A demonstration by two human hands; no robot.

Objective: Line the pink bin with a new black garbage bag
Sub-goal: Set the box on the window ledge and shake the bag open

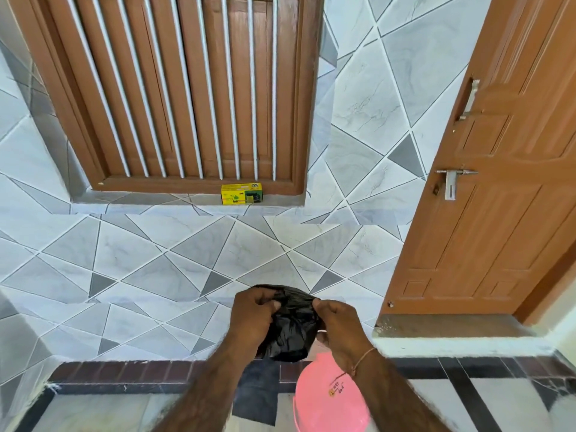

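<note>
Head view: pink bin (330,397) on floor below right hand (341,330); crumpled black garbage bag (291,328) above it, pinched by both hands, left hand (252,319) too. Advice: find mouth edge, rub layers apart before shaking open.

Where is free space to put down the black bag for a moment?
The grey window sill is bare left of the yellow box. The floor strip left of the arms looks free. It is crowded around the pink plastic bin.
</note>
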